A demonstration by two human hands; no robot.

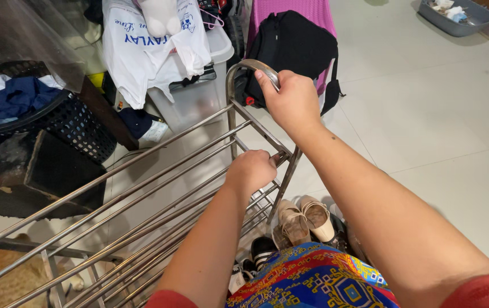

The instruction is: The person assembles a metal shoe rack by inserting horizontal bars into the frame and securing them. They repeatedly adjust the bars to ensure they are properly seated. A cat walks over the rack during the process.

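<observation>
Pale tiled floor. A black basket holds blue clothes; a clear bin is draped with a white shirt; a grey tray sits far off. Right hand grips the steel rack's end loop, left hand clenches a rail; shoes below.

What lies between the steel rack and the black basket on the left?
In the head view, only bare pale floor shows between the steel rack and the black basket; nearer the camera, a dark box stands beside the rack.
</observation>
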